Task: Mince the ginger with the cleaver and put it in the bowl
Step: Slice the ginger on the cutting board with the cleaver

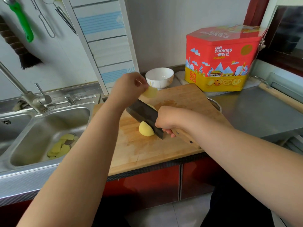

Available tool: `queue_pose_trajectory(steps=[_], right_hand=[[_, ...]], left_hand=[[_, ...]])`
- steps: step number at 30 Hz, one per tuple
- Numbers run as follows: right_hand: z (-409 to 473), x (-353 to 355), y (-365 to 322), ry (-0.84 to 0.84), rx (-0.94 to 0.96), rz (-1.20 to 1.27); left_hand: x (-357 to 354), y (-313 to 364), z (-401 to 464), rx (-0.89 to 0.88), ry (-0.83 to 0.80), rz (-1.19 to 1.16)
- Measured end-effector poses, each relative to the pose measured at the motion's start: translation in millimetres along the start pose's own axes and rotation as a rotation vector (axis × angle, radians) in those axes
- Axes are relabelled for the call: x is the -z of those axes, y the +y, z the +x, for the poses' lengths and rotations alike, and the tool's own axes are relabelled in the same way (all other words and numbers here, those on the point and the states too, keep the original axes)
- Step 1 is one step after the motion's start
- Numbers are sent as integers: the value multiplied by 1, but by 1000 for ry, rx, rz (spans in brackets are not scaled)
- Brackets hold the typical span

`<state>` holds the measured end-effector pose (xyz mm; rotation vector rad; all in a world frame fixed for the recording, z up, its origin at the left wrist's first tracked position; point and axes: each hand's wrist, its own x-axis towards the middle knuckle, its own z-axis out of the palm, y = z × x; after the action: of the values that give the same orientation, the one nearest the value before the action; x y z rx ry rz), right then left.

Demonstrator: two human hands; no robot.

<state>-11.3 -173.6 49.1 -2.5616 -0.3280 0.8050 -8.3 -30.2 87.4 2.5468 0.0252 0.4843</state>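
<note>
A peeled yellow ginger chunk lies on the wooden cutting board, touching the left face of the dark cleaver. My right hand grips the cleaver by its wooden handle, blade edge down on the board. Another bit of ginger peeks out behind the blade. My left hand is raised above the board's far side and pinches a thin ginger slice. The white bowl stands just beyond the board, close to that slice.
A steel sink at the left holds several yellow ginger peelings. The faucet rises behind it. A red and yellow cookie tin stands at the back right. Steel counter extends to the right.
</note>
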Motion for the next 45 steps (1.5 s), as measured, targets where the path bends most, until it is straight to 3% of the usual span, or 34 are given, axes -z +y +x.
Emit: queue_pose_trajectory(steps=[4, 6, 8, 10, 13, 19, 23, 26, 29, 31, 36, 45], right_hand=[[-4, 0, -1, 6, 2, -2], [-5, 1, -1, 12, -3, 2], [-5, 1, -2, 21, -3, -2], [-6, 1, -3, 29, 1, -13], [-8, -2, -6, 22, 1, -23], [-8, -3, -5, 24, 6, -15], [-9, -6, -9, -19, -3, -52], [-9, -8, -10, -31, 17, -47], [-10, -4, -5, -18, 33, 10], [-10, 0, -3, -6, 26, 40], [-4, 3, 0, -23, -4, 87], [2, 6, 7, 4, 5, 105]], left_hand=[[-28, -2, 12, -26, -296, 379], [-30, -9, 4, -88, -186, 376], [-27, -12, -11, -200, -52, 175], [-22, -14, -23, -247, -106, 45], [-16, -18, -31, -242, -216, 27], [-12, -9, -17, -185, -290, 166], [-21, 5, 2, -151, -328, 492], [-25, 5, 5, -195, -184, 580], [-23, -10, -15, -366, 214, 262], [-28, -28, -38, -378, 386, 97], [-71, -68, -89, -216, 252, 6], [-89, -76, -94, -309, 215, 140]])
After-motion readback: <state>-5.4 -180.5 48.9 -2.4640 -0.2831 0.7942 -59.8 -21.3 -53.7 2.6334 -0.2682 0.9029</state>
